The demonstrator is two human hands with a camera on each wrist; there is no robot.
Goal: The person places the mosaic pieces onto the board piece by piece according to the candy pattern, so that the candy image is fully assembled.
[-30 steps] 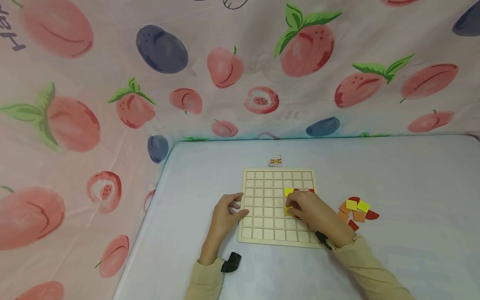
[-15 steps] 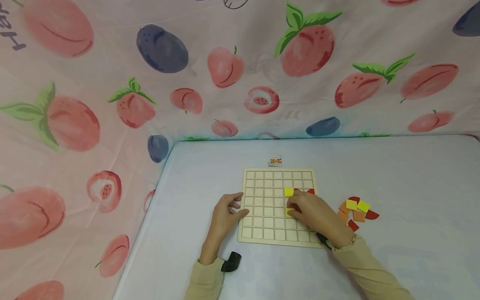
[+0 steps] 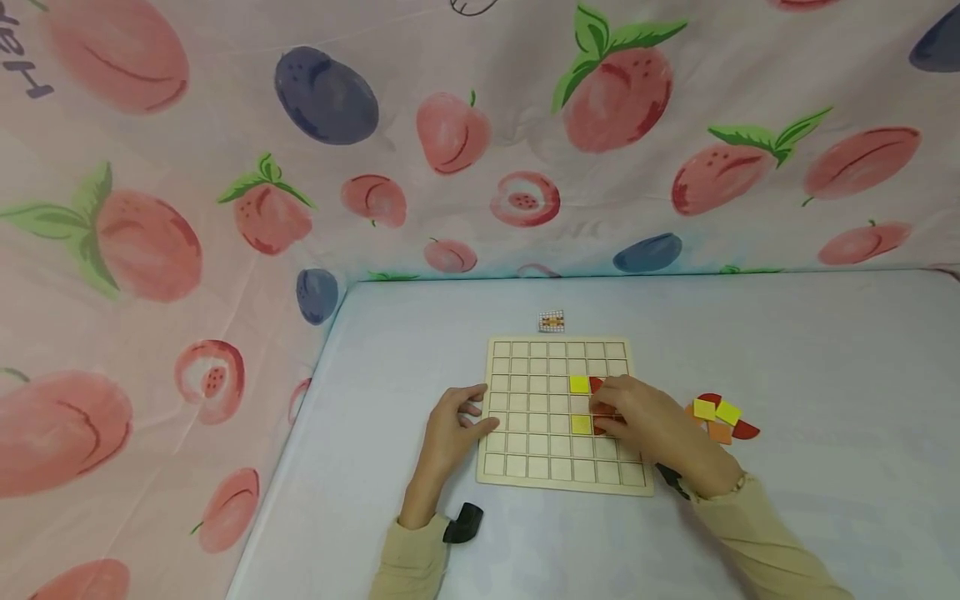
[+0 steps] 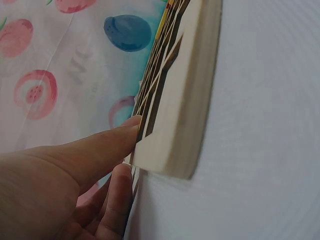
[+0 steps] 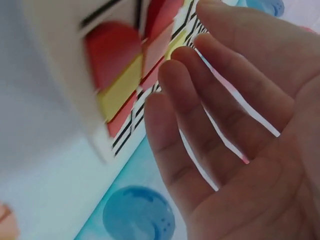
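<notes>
Board: square pale board, looks like wood, ruled into little squares [image 3: 517,404], lying flat on the white-covered table [image 3: 397,375].
Left hand [image 3: 450,429]: thumb and a finger touch the board's left edge, set apart along it. Grip's light, more steadying than clamping imo.
Right hand [image 3: 645,417]: over the right side of the board. Grip's loose, thumb and index a bit apart; the right wrist cam shows long spread fingers and no tile I can spot in them. Can't tell if a fingertip is touching one.
Tiles on the board: two bright yellow square tiles [image 3: 580,384] in one column with a bare square between, red bits right beside each. The rest hide under the hand, but the wrist cam shows a glossy red round-edged tile [image 5: 115,55] too.
Spares: loose heap right of the board, yellow squares [image 3: 728,412], an orange square [image 3: 719,432], red round-edged pieces [image 3: 746,430]. Forearm covers some.
Card: tiny gridded card with an orangey pattern [image 3: 552,322] just past the far edge, too small to read.
What could go wrong: low fingertips or that sleeve [image 3: 757,525] could snag laid tiles or scatter the heap. If the left hand shoves sideways, the board might skate and jog everything.
</notes>
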